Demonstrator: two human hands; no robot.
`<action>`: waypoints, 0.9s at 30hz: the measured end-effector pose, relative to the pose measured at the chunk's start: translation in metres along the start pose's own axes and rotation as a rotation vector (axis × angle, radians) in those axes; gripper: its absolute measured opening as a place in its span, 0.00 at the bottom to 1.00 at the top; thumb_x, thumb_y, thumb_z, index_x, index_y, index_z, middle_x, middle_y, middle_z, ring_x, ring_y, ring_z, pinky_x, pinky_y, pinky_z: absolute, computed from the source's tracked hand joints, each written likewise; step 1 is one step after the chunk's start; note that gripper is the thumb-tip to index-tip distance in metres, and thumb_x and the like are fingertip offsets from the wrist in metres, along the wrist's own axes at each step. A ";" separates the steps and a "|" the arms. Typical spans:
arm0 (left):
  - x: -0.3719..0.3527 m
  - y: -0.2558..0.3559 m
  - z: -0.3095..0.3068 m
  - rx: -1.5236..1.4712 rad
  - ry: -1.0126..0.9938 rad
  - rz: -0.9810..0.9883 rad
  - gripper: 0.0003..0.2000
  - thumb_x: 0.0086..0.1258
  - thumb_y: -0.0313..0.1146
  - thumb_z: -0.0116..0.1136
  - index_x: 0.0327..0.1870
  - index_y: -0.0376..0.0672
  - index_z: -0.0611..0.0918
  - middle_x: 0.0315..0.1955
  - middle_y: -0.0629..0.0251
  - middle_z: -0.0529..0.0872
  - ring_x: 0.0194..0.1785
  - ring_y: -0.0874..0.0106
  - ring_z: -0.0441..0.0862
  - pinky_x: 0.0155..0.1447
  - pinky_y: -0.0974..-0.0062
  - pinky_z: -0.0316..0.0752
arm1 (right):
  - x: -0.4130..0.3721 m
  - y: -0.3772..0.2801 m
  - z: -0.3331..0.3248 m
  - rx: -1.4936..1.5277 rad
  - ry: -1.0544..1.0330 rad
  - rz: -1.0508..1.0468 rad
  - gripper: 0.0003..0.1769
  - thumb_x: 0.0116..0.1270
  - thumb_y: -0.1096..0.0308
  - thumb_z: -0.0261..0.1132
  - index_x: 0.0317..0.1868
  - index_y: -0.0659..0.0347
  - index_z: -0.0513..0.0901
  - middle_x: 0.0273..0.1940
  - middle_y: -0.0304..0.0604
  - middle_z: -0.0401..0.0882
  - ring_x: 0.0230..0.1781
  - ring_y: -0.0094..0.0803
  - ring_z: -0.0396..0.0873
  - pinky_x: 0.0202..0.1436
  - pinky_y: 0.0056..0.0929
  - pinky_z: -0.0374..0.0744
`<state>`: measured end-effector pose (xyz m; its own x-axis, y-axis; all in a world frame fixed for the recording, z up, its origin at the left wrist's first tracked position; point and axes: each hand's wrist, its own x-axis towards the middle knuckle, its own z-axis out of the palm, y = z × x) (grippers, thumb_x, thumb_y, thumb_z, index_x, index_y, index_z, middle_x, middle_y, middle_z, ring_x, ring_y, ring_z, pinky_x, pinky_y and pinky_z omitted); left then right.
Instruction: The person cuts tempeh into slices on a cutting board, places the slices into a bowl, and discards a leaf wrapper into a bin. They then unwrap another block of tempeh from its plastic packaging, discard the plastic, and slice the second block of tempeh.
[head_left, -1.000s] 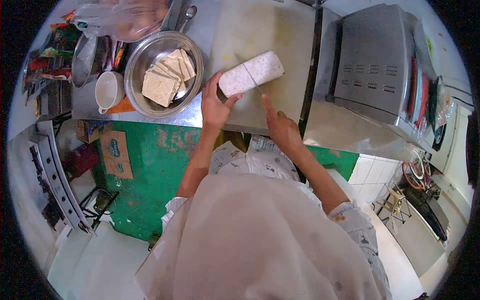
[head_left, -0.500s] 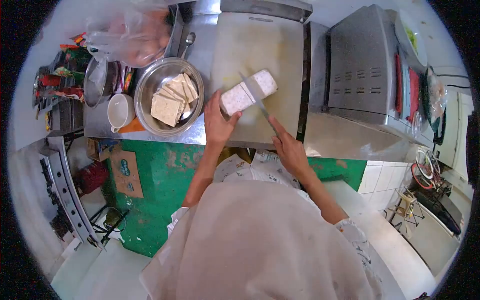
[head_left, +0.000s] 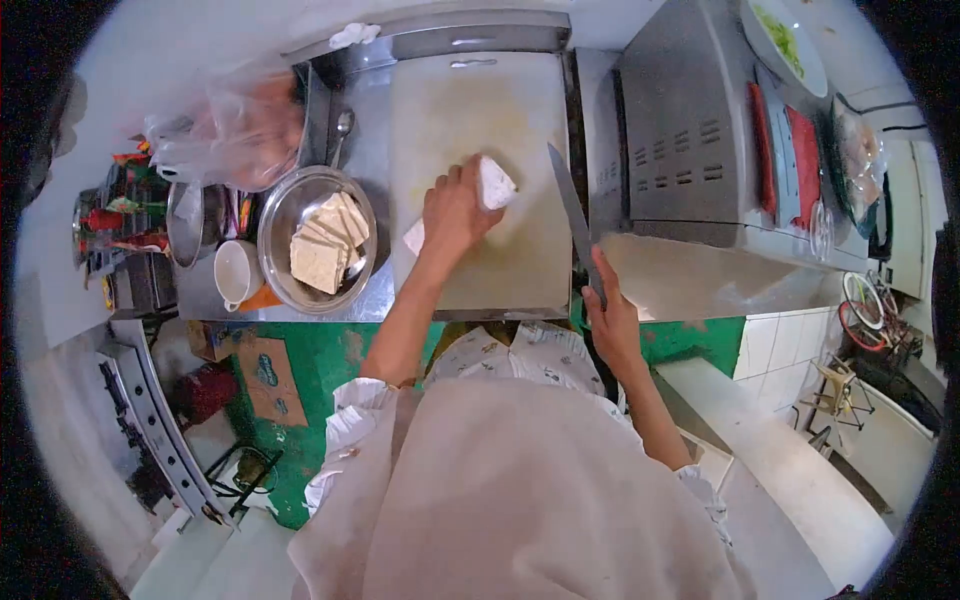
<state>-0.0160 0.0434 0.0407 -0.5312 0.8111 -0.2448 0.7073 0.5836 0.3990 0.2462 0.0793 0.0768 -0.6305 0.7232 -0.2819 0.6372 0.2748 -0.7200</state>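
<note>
My left hand (head_left: 456,212) is closed around a piece of tempeh (head_left: 497,184), a white speckled block that looks tilted on the cutting board (head_left: 475,95). Another white tempeh piece (head_left: 413,237) shows partly beneath my left wrist. My right hand (head_left: 613,322) grips a kitchen knife (head_left: 574,203) at the board's right edge, blade pointing away from me and apart from the tempeh. Left of the board, a steel bowl (head_left: 270,262) holds several flat tempeh slices (head_left: 322,258).
A white cup (head_left: 236,274) and a plastic bag (head_left: 225,130) stand left, with a spoon (head_left: 342,130) behind the bowl. On the right is a large metal appliance (head_left: 685,145) with a bowl of chopped greens (head_left: 790,45) on top.
The knife has come out of the tempeh and moved right. My left hand has shifted from the block's near end onto the far piece and tilted it. The view has shifted slightly.
</note>
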 end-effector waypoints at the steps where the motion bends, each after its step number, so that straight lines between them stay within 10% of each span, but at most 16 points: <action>1: 0.003 -0.002 0.000 0.006 -0.003 0.005 0.42 0.44 0.42 0.71 0.63 0.38 0.64 0.54 0.53 0.74 0.55 0.55 0.73 0.55 0.59 0.71 | 0.000 0.005 0.000 0.015 0.020 -0.019 0.31 0.69 0.63 0.54 0.70 0.35 0.53 0.55 0.56 0.74 0.45 0.61 0.77 0.46 0.50 0.77; 3: 0.007 -0.007 -0.002 -0.245 0.287 0.105 0.40 0.47 0.40 0.71 0.62 0.37 0.65 0.51 0.53 0.77 0.55 0.59 0.75 0.56 0.63 0.71 | -0.001 0.011 0.000 0.020 0.018 -0.007 0.32 0.69 0.63 0.54 0.70 0.35 0.53 0.56 0.56 0.72 0.45 0.61 0.76 0.47 0.50 0.77; 7: 0.019 -0.010 -0.018 -1.179 0.140 -0.136 0.32 0.55 0.33 0.68 0.60 0.37 0.66 0.47 0.58 0.79 0.49 0.71 0.77 0.53 0.75 0.72 | 0.002 0.013 -0.002 0.095 -0.009 -0.080 0.33 0.68 0.64 0.55 0.70 0.36 0.52 0.61 0.56 0.67 0.51 0.59 0.74 0.52 0.49 0.75; 10: 0.012 -0.003 -0.033 -1.323 0.149 -0.144 0.29 0.58 0.36 0.65 0.60 0.38 0.68 0.47 0.59 0.79 0.50 0.70 0.76 0.54 0.74 0.71 | 0.009 0.008 0.002 0.134 -0.036 -0.063 0.28 0.70 0.66 0.51 0.70 0.50 0.56 0.63 0.55 0.66 0.60 0.55 0.68 0.60 0.44 0.69; 17: -0.022 0.018 -0.054 -1.441 0.213 -0.144 0.30 0.57 0.31 0.66 0.60 0.39 0.66 0.47 0.59 0.78 0.49 0.72 0.76 0.53 0.74 0.72 | 0.066 0.005 0.045 -0.341 -0.097 -0.033 0.29 0.65 0.64 0.56 0.67 0.49 0.61 0.52 0.53 0.74 0.46 0.49 0.77 0.47 0.47 0.75; 22: -0.052 0.032 -0.070 -1.278 0.289 -0.054 0.33 0.54 0.29 0.67 0.62 0.39 0.65 0.49 0.60 0.76 0.51 0.71 0.75 0.55 0.74 0.71 | 0.088 0.005 0.055 -0.565 0.030 -0.467 0.25 0.62 0.64 0.61 0.60 0.55 0.70 0.39 0.48 0.73 0.37 0.45 0.74 0.40 0.43 0.75; 27: -0.073 0.047 -0.088 -1.014 0.431 0.018 0.38 0.47 0.31 0.71 0.61 0.35 0.64 0.51 0.57 0.74 0.55 0.68 0.73 0.60 0.71 0.68 | 0.084 -0.073 -0.009 -0.118 0.310 -0.611 0.18 0.58 0.70 0.64 0.51 0.56 0.78 0.40 0.47 0.74 0.40 0.43 0.74 0.43 0.38 0.74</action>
<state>0.0151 0.0083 0.1548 -0.7825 0.6224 0.0183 0.1102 0.1094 0.9879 0.1511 0.1260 0.1112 -0.7470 0.5599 0.3584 0.2637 0.7444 -0.6135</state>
